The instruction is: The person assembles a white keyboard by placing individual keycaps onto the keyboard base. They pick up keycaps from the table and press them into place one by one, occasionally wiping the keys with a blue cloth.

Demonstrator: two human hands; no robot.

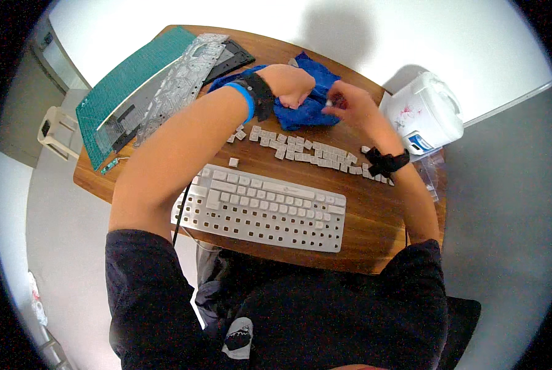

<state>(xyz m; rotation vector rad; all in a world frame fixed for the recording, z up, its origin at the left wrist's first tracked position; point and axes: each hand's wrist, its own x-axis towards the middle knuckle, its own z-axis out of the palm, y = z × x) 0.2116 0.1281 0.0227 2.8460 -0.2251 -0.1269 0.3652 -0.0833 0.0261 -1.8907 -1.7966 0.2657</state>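
Observation:
My left hand (294,85) is closed on a crumpled blue cloth (310,105) at the back of the wooden table (374,240). Close beside it, my right hand (350,106) pinches a small white keycap (329,103) at the cloth's edge. A row of loose grey keycaps (316,154) lies between the cloth and a white keyboard frame (260,209). Most of the frame's lower key sockets are bare; several keys sit in its upper rows. One single keycap (233,162) lies apart near the frame's top left.
A green cutting mat (124,86), a clear patterned membrane sheet (177,77) and a black keyboard plate (234,58) lie at the back left. A white container with a handle (427,114) stands off the right edge. A black cable (178,216) hangs down at the front left.

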